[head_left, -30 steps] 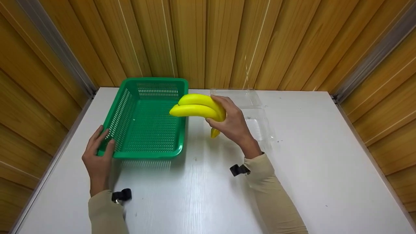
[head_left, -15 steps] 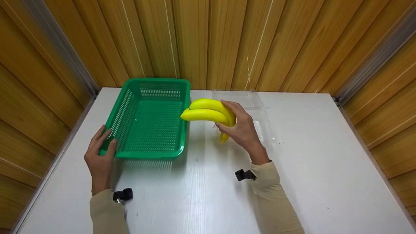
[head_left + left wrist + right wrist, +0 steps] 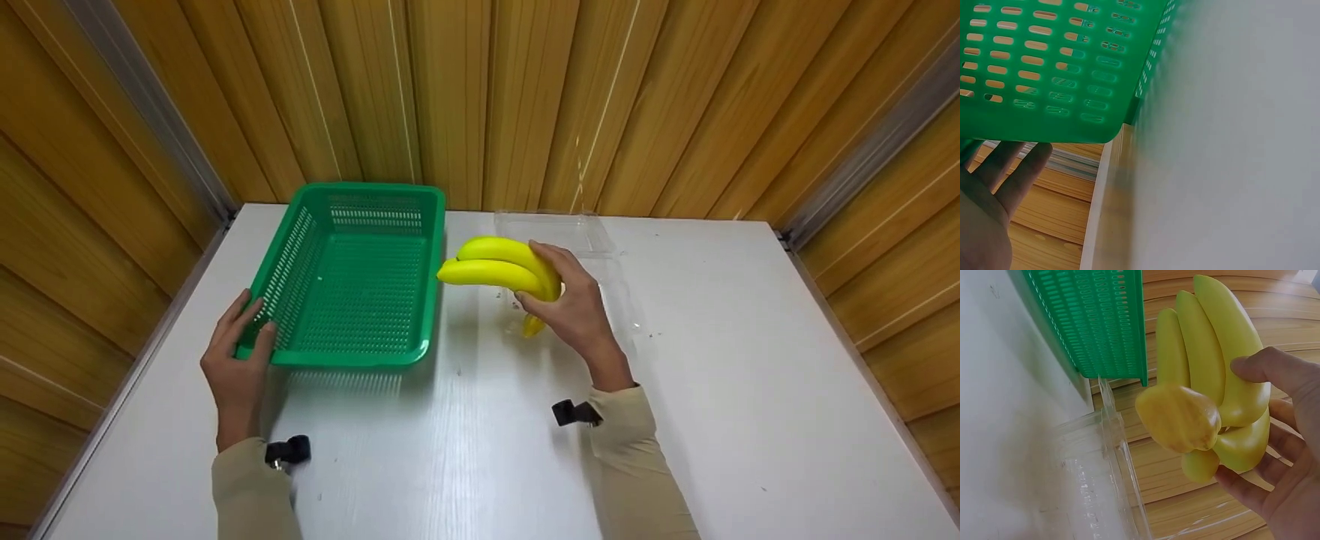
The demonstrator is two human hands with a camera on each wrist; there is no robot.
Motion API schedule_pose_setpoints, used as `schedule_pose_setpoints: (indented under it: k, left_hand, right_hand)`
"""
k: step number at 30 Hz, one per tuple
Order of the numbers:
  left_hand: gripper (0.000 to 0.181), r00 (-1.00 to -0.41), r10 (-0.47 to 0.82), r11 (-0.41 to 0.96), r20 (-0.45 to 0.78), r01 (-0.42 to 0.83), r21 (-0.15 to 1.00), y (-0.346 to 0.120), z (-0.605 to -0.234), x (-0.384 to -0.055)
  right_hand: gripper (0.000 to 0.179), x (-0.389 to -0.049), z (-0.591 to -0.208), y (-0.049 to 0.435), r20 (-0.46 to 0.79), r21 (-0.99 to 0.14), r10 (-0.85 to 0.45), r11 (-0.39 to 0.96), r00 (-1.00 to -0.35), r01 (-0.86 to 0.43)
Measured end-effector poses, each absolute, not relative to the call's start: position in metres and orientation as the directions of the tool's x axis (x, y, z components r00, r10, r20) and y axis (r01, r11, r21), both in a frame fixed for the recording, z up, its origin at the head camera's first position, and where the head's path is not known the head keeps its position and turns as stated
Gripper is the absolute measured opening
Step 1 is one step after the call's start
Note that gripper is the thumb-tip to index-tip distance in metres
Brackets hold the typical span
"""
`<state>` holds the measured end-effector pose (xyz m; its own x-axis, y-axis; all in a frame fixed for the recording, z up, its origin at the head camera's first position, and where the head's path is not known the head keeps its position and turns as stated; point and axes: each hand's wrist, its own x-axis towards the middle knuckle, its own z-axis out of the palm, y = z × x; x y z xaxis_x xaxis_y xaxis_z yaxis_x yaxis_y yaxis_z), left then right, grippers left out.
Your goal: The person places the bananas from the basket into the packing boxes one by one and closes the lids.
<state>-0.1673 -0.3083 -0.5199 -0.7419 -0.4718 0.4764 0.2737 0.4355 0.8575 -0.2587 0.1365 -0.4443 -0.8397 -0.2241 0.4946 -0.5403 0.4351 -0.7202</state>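
A bunch of yellow bananas (image 3: 491,274) is held above the table in my right hand (image 3: 574,307). In the right wrist view, the thumb presses one banana of the bunch (image 3: 1219,349) while the fingers of the right hand (image 3: 1292,439) wrap behind the stem end. To the left stands a green perforated plastic basket (image 3: 430,300), with nothing in it. My left hand (image 3: 236,360) grips its near left corner, thumb over the rim. From the left wrist, the fingers of the left hand (image 3: 999,197) show at the lower edge of the basket (image 3: 1072,121).
Behind and beneath the bananas, a clear plastic clamshell box (image 3: 555,229) lies opened on the white table (image 3: 465,465). Wood-grain panels (image 3: 450,97) wall the table at the back and both sides. Small dark specks dot the tabletop.
My right hand has carried the bananas rightward and a little nearer, away from over the basket's right rim. The left hand keeps its place at the basket corner.
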Motion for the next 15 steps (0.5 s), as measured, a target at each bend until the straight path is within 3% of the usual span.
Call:
schedule_pose_setpoints:
  k: [8,15]
  left_hand:
    - [0.037,-0.734,-0.466,0.427,0.494,0.303,0.852,-0.289,-0.491,-0.153]
    - [0.036,-0.733,-0.465,0.437,0.496,0.297,0.849,-0.287,-0.488,-0.153]
  right_hand:
    - [0.07,-0.26,-0.445,0.145,0.493,-0.715,-0.221,0.448,-0.841,-0.537]
    - [0.07,-0.262,-0.443,0.159,0.488,-0.717,-0.181,0.475,-0.854,-0.51]
